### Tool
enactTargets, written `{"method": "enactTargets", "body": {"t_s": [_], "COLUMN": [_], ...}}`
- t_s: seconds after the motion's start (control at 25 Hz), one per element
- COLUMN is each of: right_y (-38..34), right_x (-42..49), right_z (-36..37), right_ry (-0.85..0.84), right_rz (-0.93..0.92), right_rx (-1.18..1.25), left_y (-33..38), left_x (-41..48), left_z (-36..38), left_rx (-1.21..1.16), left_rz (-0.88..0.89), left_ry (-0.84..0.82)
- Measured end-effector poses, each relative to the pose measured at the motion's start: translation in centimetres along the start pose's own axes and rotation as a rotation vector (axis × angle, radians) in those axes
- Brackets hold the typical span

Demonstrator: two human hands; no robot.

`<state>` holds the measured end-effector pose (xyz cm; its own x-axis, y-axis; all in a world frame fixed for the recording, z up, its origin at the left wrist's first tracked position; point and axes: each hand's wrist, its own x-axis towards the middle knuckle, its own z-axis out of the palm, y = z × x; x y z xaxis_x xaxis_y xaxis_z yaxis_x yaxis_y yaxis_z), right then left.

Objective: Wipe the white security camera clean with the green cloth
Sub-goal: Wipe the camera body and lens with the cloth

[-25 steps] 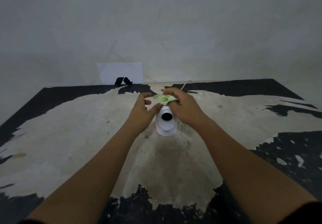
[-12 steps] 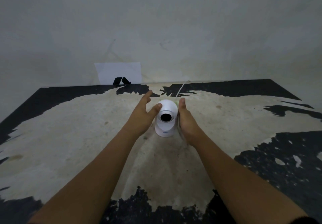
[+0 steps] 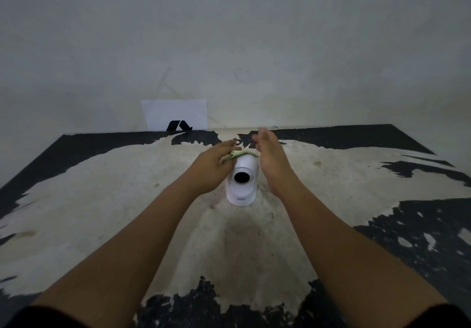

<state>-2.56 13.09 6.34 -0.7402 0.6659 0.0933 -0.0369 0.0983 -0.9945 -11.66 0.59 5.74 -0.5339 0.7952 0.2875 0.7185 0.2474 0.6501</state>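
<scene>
The white security camera (image 3: 241, 184) stands upright in the middle of the worn table, its dark lens facing me. The green cloth (image 3: 238, 154) lies crumpled across the top of the camera's round head. My left hand (image 3: 210, 168) is at the camera's left side, its fingers pinching the cloth's left end. My right hand (image 3: 270, 160) is held flat against the camera's right side, fingers stretched out and apart, near the cloth's right tip.
The table (image 3: 102, 200) has a pale surface with peeling black patches and reaches back to a grey wall. A white card with a black logo (image 3: 175, 116) leans against the wall behind the camera.
One second ago my right hand pressed the cloth on the camera's top. Half a second ago the cloth was at the camera's right side. Now it is on top, in my left hand.
</scene>
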Motion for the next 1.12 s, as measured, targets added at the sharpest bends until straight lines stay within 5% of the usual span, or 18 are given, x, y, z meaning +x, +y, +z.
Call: {"method": "enactTargets", "body": {"t_s": [0.32,0.52,0.92,1.12], "right_y": [3.7,3.9,3.5,1.5], "right_x": [-1.7,-1.6,-1.9,-4.9], "right_z": [-0.6,-0.5,-0.5,-0.9], "right_ry": [-0.001,0.021,0.02,0.082], "right_rz": [0.14,0.157,0.19,-0.062], "right_rx": [-0.054,-0.075,-0.085,-0.236], "left_y": [2.6,1.3,-0.6,1.4], "left_x": [1.4,0.2,-6.3,-9.0], "left_z": [0.7,2.2,3.4,2.3], "left_rx": [-0.516,-0.717,-0.286,-0.828], "left_rz": [-0.359,-0.516,-0.36,-0.531], "left_ry": [-0.129,-0.037,0.138,0.25]}}
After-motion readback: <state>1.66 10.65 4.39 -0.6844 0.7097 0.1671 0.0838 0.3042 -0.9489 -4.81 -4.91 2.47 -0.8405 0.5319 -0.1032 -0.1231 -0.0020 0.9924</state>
